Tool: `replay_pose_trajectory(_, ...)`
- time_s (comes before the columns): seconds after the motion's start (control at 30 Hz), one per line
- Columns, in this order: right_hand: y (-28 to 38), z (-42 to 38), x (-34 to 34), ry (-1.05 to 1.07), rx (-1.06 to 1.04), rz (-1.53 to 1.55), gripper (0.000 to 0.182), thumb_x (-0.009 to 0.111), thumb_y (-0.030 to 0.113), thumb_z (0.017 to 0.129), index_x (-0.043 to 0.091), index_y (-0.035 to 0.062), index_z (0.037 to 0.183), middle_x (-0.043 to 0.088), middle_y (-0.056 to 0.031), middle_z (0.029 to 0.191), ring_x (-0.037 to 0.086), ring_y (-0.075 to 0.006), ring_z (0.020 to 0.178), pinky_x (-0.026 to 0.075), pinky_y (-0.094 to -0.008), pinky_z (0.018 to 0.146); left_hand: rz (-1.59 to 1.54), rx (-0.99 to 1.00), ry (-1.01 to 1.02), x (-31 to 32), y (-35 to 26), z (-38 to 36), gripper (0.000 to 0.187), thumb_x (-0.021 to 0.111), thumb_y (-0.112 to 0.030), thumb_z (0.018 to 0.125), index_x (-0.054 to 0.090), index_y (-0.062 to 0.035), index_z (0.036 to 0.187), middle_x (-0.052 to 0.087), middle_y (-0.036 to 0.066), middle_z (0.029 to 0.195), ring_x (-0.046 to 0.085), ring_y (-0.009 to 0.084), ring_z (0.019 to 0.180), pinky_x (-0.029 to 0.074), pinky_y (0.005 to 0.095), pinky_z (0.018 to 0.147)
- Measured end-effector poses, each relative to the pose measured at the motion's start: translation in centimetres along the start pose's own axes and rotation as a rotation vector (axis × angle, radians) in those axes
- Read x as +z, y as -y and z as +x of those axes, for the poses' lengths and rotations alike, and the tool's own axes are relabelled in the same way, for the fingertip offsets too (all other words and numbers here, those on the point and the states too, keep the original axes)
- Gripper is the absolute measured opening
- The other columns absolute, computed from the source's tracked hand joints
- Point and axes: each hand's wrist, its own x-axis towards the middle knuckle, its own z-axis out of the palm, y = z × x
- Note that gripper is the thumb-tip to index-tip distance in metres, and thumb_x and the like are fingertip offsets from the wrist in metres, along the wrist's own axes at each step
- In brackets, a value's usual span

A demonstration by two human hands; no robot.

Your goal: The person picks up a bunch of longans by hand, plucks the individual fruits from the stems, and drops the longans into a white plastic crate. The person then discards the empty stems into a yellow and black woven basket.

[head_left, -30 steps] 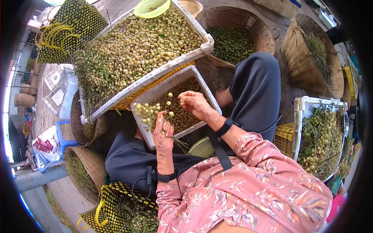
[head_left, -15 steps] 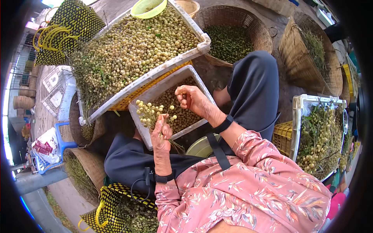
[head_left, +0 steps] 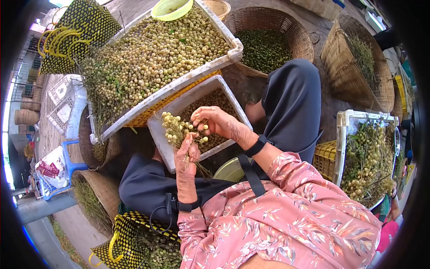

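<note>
A bunch of small round yellowish fruits on stems (head_left: 174, 127) is gripped in my left hand (head_left: 187, 154), its stems trailing below the fist. Close to the right side of the bunch is my right hand (head_left: 219, 123), fingers curled at the fruits; whether its fingertips hold one is too small to tell. Both hands are above a white foam box (head_left: 156, 139) with loose fruits (head_left: 215, 101) in it. Beyond it, a large white tray (head_left: 197, 71) is heaped with the same kind of fruit.
A wicker basket with small green fruits (head_left: 264, 49) stands behind. On the right are a tall basket (head_left: 340, 67) and a white crate of fruit bunches (head_left: 341, 152). Black-yellow woven bags (head_left: 92, 24) and a blue stool (head_left: 70, 163) lie left.
My right hand has moved left and slightly down, from above the foam box to the fruit bunch. My left hand still holds the bunch in nearly the same place.
</note>
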Motion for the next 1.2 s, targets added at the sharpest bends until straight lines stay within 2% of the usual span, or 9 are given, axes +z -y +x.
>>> replay_pose_trajectory(0.23,-1.1,0.6,0.0,0.146,0.108,0.05,0.009,0.069,0.007,0.082,0.061,0.0058,0.085,0.061,-0.0001,0.074,0.059,-0.007,0.06,0.046,-0.018,0.048,-0.064,-0.014,0.008,0.5,-0.2,-0.3,0.018,0.062,-0.021,0.09,0.061,-0.0026,0.092,0.037,-0.006,0.049,0.029,0.0038,0.037,0.019,0.0199,0.037)
replay_pose_trajectory(0.37,-1.4,0.6,-0.5,0.087,0.015,0.1,0.011,0.069,0.011,0.082,0.061,0.0043,0.086,0.06,0.0002,0.073,0.057,-0.0067,0.062,0.043,-0.0188,0.051,-0.13,-0.049,0.086,0.2,-0.1,-0.2,0.021,0.059,-0.021,0.091,0.059,-0.0005,0.095,0.034,-0.007,0.048,0.028,0.0041,0.038,0.019,0.0208,0.038)
replay_pose_trajectory(0.47,-1.6,1.9,-2.6,-0.141,-0.06,-0.229,0.016,0.069,0.016,0.082,0.06,0.0032,0.088,0.06,-0.0002,0.075,0.058,-0.0099,0.066,0.047,-0.0221,0.057,-0.062,-0.048,0.146,-0.2,-0.2,-0.2,0.028,0.046,-0.027,0.098,0.055,0.0004,0.101,0.028,-0.007,0.046,0.023,0.0048,0.036,0.021,0.0206,0.037)
replay_pose_trajectory(0.5,-2.7,3.2,-4.7,-0.179,-0.195,-0.801,0.022,0.067,0.019,0.082,0.06,0.0015,0.094,0.061,0.0001,0.078,0.058,-0.0143,0.07,0.049,-0.0275,0.067,-0.079,-0.047,0.155,-0.3,-0.2,-0.2,0.028,0.046,-0.026,0.098,0.054,0.0006,0.101,0.028,-0.007,0.046,0.023,0.0048,0.036,0.021,0.0206,0.037)
replay_pose_trajectory(0.63,-3.9,2.9,-4.3,-0.37,-0.838,-1.593,0.03,0.066,0.024,0.083,0.063,0.0014,0.103,0.064,0.0005,0.081,0.06,-0.0126,0.076,0.046,-0.0268,0.075,-0.104,-0.035,0.166,-0.3,-0.4,-0.1,0.028,0.046,-0.026,0.098,0.054,0.0006,0.1,0.028,-0.007,0.046,0.023,0.0047,0.036,0.021,0.0206,0.038)
replay_pose_trajectory(0.73,-0.7,1.0,-0.3,0.077,-0.075,-0.442,0.028,0.066,0.026,0.085,0.066,0.0037,0.101,0.066,0.0002,0.084,0.06,-0.0091,0.077,0.046,-0.0238,0.071,-0.141,-0.057,0.134,-0.4,-0.3,-0.2,0.023,0.05,-0.024,0.096,0.056,-0.0017,0.096,0.03,-0.006,0.046,0.025,0.0051,0.036,0.021,0.021,0.038)
replay_pose_trajectory(0.77,-0.5,0.6,0.6,0.109,-0.023,-0.362,0.024,0.065,0.029,0.086,0.067,0.0076,0.095,0.063,0.0042,0.079,0.056,-0.0042,0.073,0.044,-0.0215,0.061,-0.159,-0.068,0.124,-0.3,-0.3,-0.1,0.021,0.051,-0.023,0.096,0.057,-0.0027,0.094,0.031,-0.006,0.046,0.026,0.0053,0.036,0.021,0.0212,0.038)
replay_pose_trajectory(0.97,-1.6,1.1,-0.6,0.232,0.087,-0.108,0.017,0.069,0.015,0.083,0.064,0.0016,0.093,0.063,-0.0005,0.081,0.058,-0.0059,0.071,0.049,-0.0195,0.062,-0.162,-0.091,0.166,-0.4,-0.1,-0.1,0.019,0.051,-0.023,0.095,0.057,-0.0056,0.097,0.031,-0.006,0.046,0.025,0.0055,0.036,0.022,0.0213,0.038)
replay_pose_trajectory(1.2,-1.4,0.1,-1.1,0.094,-0.018,0.38,0.015,0.058,0.009,0.082,0.058,0.0029,0.096,0.06,-0.0022,0.084,0.06,-0.0119,0.075,0.051,-0.0257,0.069,-0.193,-0.019,0.128,-0.6,-0.4,0.3,0.027,0.047,-0.029,0.098,0.056,-0.0034,0.099,0.029,-0.007,0.047,0.023,0.0046,0.037,0.021,0.0207,0.038)
